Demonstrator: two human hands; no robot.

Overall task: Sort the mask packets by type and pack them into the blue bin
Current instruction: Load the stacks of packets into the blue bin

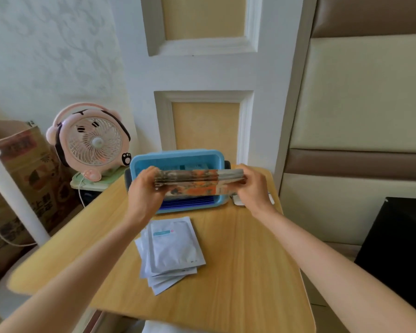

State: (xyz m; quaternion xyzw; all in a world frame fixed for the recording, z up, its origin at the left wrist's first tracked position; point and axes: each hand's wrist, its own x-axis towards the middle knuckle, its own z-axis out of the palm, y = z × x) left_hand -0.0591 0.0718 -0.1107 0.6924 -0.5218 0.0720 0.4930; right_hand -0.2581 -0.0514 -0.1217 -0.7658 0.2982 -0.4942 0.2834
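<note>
Here, orange packets [197,182] held over blue bin [175,155], fan [94,140] alongside

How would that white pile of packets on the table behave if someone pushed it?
The white packets look flat and thin, so probably light and somewhat floppy. They lie fanned out, not squared, so a push would likely spread them further. Their smooth faces on the smooth table suggest easy sliding.

A stack of orange-printed mask packets [197,182] is gripped at its ends by the left hand [143,191] and right hand [250,186], just over the blue bin [175,156], while white packets [173,248] lie fanned flat below both hands.
</note>
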